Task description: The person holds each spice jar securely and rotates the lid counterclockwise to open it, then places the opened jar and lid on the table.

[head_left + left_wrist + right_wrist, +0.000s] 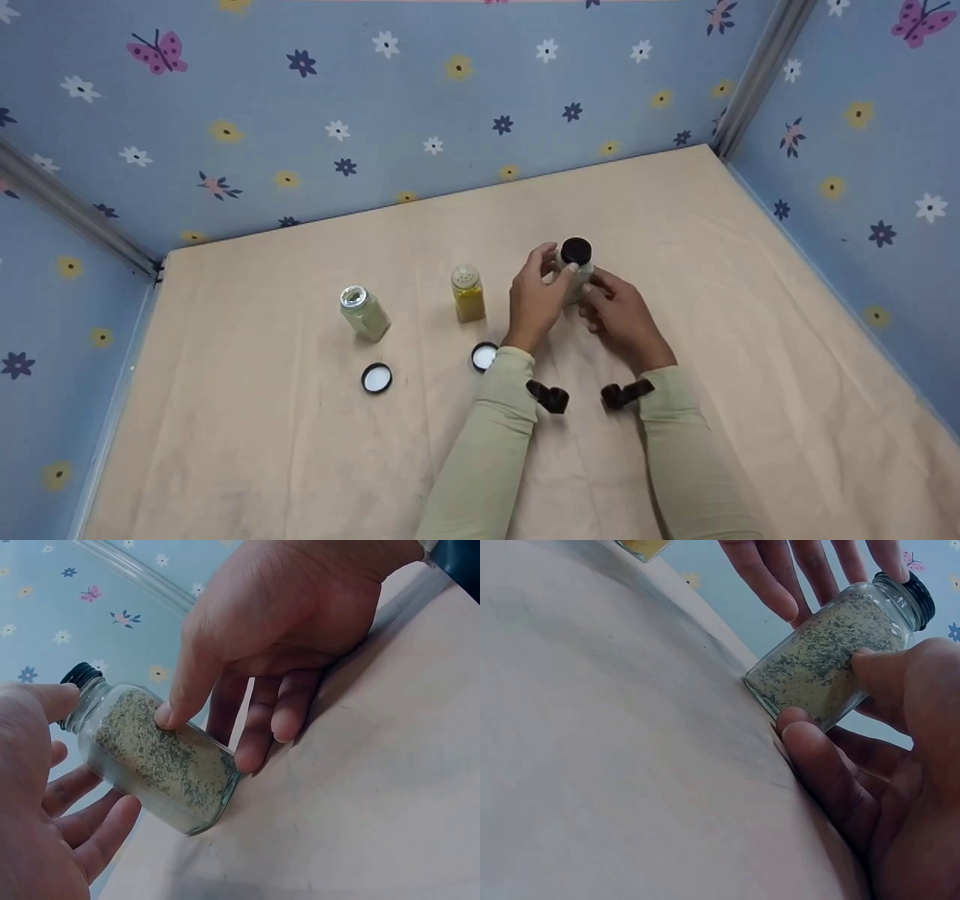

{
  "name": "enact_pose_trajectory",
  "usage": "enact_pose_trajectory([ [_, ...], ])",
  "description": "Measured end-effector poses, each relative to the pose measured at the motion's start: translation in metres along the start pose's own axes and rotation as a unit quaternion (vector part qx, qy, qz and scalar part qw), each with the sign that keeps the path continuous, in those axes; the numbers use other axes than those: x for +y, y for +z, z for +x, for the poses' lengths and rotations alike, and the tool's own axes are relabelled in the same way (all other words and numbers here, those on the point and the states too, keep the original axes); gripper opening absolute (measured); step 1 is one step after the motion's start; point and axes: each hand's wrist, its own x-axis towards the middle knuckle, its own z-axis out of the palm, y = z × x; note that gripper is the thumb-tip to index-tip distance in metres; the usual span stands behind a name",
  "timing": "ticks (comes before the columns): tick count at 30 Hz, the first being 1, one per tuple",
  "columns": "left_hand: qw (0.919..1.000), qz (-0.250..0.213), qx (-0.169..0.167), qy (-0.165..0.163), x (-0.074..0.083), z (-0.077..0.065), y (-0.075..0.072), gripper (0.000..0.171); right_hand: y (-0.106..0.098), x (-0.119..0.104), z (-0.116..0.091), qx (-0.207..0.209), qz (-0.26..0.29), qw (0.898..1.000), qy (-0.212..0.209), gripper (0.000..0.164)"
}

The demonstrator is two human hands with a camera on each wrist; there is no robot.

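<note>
A clear glass spice jar (576, 279) with a black lid (576, 250) stands on the cloth between both hands. Flecked green and beige seasoning (157, 742) fills most of it. My right hand (622, 315) grips the lower body, its thumb (877, 671) across the near face and its fingers around the base. The left hand (536, 300) is at the top; its thumb (56, 699) touches the lid and neck, while its other fingers spread loosely behind the jar. Whether those fingers touch the glass cannot be told.
Left of the hands stand a lidless shaker jar of yellow spice (470, 304) and a lidless jar of pale green powder (367, 319). One loose black-rimmed cap (377, 378) lies near the green jar, another cap (484, 356) by the left sleeve. Patterned walls (375, 90) border the table.
</note>
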Motion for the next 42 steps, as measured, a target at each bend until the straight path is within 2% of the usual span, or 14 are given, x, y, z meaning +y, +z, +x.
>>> enact_pose_trajectory([
  [11,0.9973,0.072,-0.011,0.013,0.0017,-0.0021,0.0010,0.051,0.0006,-0.0092,-0.0014,-0.004,-0.014,1.000,0.011,0.045],
  [20,0.9992,0.032,0.001,0.025,0.0022,-0.0002,-0.0007,0.043,0.0001,-0.0017,0.0015,-0.004,-0.005,1.000,0.007,0.043],
  [24,0.9995,0.027,-0.008,0.014,0.0035,0.0007,-0.0025,0.047,0.0010,-0.0022,-0.0002,-0.008,0.018,1.000,-0.002,0.044],
  [29,0.9961,0.080,-0.034,0.013,0.0047,0.0029,-0.0034,0.057,0.0011,-0.0028,-0.0009,-0.007,0.023,1.000,-0.011,0.044],
  [34,0.9917,0.122,-0.037,0.016,0.0059,0.0038,-0.0020,0.058,0.0006,-0.0029,-0.0003,0.000,0.002,1.000,-0.012,0.044],
  [38,0.9935,0.110,-0.029,0.010,0.0077,0.0031,-0.0007,0.054,0.0002,-0.0027,-0.0005,0.002,-0.010,1.000,-0.010,0.044],
  [42,0.9972,0.074,-0.015,0.002,0.0085,0.0025,0.0014,0.051,-0.0002,-0.0020,-0.0007,0.003,-0.020,1.000,-0.013,0.044],
])
